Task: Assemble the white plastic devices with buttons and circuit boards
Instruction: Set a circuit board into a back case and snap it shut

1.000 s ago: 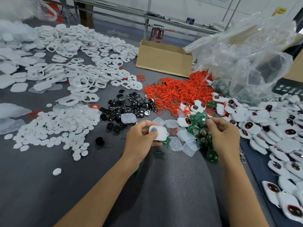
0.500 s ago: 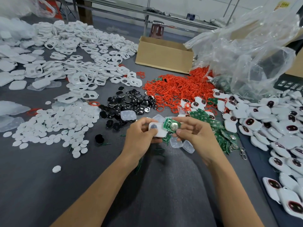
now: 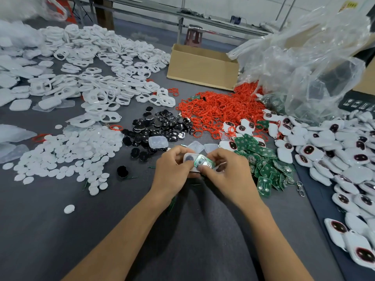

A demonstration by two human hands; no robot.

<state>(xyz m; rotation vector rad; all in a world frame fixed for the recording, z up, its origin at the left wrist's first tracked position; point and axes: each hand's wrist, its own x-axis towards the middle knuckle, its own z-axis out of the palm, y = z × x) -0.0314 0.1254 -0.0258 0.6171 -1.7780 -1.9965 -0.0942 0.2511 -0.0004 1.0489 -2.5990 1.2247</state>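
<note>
- White round discs (image 3: 60,157): a loose heap at left centre of the frame, lying on the grey table cover (image 3: 101,230).
- White plastic frames (image 3: 97,74): a wide spread across the upper left, each with cut-out openings.
- Black buttons (image 3: 160,126): a glossy pile at centre, just above the hands.
- Left hand (image 3: 172,169): centre of the frame, fingers and thumb curled round the white shell (image 3: 189,159), which it holds just above the table cover.
- Circuit board (image 3: 204,162): green, lying against the right half of the white shell; blur hides how far it is seated.
- Right hand (image 3: 229,175): fingertips pinching the circuit board from the right.
- Red rings (image 3: 219,110): a dense heap above the hands, in front of the cardboard box (image 3: 203,67).
- Spare circuit boards (image 3: 263,165): a green pile just right of the right hand.
- Clear plastic bag (image 3: 304,67): crumpled, upper right.
- Finished white devices (image 3: 345,159): heaped along the right edge.
</note>
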